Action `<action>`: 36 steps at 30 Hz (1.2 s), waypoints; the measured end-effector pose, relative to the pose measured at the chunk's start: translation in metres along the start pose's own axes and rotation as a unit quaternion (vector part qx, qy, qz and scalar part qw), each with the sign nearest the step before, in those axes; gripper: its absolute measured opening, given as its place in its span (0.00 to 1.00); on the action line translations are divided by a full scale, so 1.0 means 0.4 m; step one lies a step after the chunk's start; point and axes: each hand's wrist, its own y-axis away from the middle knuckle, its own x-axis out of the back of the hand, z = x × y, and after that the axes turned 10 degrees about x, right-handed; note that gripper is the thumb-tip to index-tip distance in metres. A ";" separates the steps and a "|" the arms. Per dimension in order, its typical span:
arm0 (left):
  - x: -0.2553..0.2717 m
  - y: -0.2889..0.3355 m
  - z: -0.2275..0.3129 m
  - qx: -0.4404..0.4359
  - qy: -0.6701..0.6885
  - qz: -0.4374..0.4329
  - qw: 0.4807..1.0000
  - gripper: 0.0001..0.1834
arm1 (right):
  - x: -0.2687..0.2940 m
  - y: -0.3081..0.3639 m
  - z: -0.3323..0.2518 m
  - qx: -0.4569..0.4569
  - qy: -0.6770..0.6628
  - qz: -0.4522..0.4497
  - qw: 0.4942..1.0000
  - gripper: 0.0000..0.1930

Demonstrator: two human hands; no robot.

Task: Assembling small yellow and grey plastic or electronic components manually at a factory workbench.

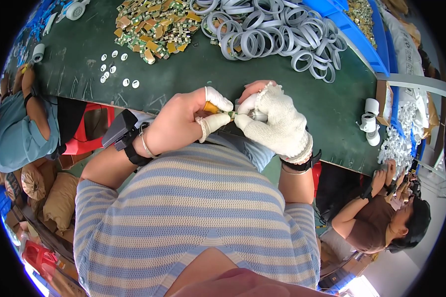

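Observation:
My left hand [176, 121] is closed near the table's front edge, with white finger cots on its thumb and forefinger. Pinched between them is a small green circuit board [231, 114] with an orange-yellow flap. Beside it my right hand [277, 121], in a white knitted glove with some fingertips bare, is closed around a small silvery-grey rounded part [258, 116]. The board's end meets or nearly meets the right fingertips; whether it touches the grey part is hidden by the glove.
On the dark green table [183, 74] lie heaped circuit boards [158, 29], a pile of grey rings [277, 37] and several round white labels [113, 69]. A blue bin [354, 32] and white camera-like housings [370, 122] stand right. Co-workers sit at both sides.

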 end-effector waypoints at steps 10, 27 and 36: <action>-0.006 0.011 0.008 -0.037 -0.067 0.004 0.997 0.10 | 0.000 -0.009 -0.003 0.156 0.152 0.028 0.976 0.10; 0.437 0.180 0.064 -0.101 -0.121 0.391 0.907 0.14 | 0.567 0.271 0.279 -0.334 0.587 0.385 0.629 0.32; 0.439 0.053 0.071 -0.202 -0.395 0.461 0.769 0.35 | 0.497 0.204 0.344 -0.246 0.512 0.244 0.786 0.30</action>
